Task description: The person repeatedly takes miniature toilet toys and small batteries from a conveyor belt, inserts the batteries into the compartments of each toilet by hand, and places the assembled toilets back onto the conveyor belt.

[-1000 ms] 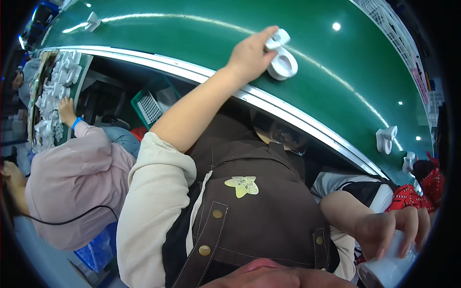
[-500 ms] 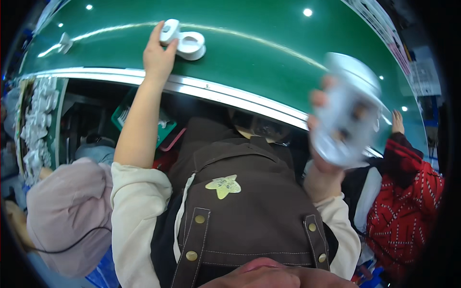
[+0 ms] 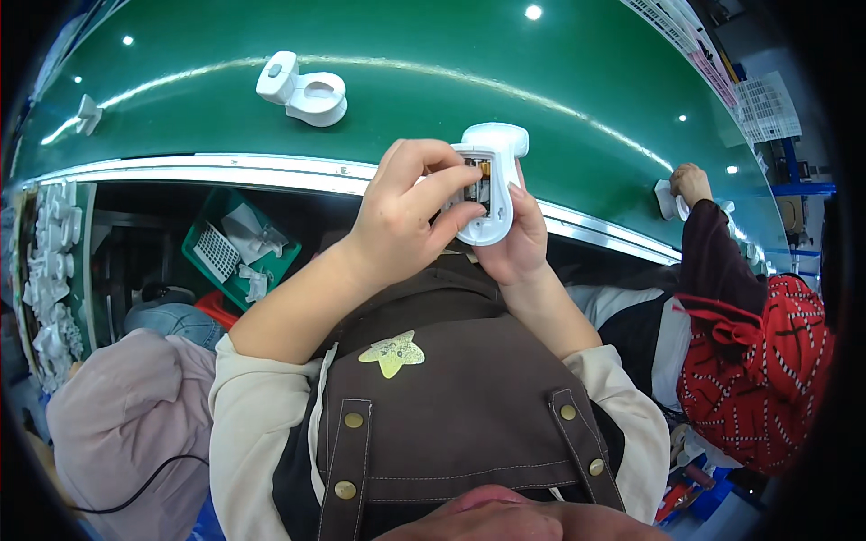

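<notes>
Both of my hands hold one white plastic device up over the near edge of the green conveyor belt. My right hand cradles it from behind and below. My left hand grips its left side, fingertips at an open cavity where small electronic parts show. A second white plastic assembly with a round opening lies on the belt to the upper left, apart from both hands.
A small white part lies far left on the belt. A green bin of white pieces sits under the belt edge. White parts fill a tray at the left. A person in red works at right, hand on a belt part.
My left hand let go of the white assembly on the belt and came back to the device. My right hand brought that device in front of me; both hands now hold it.
</notes>
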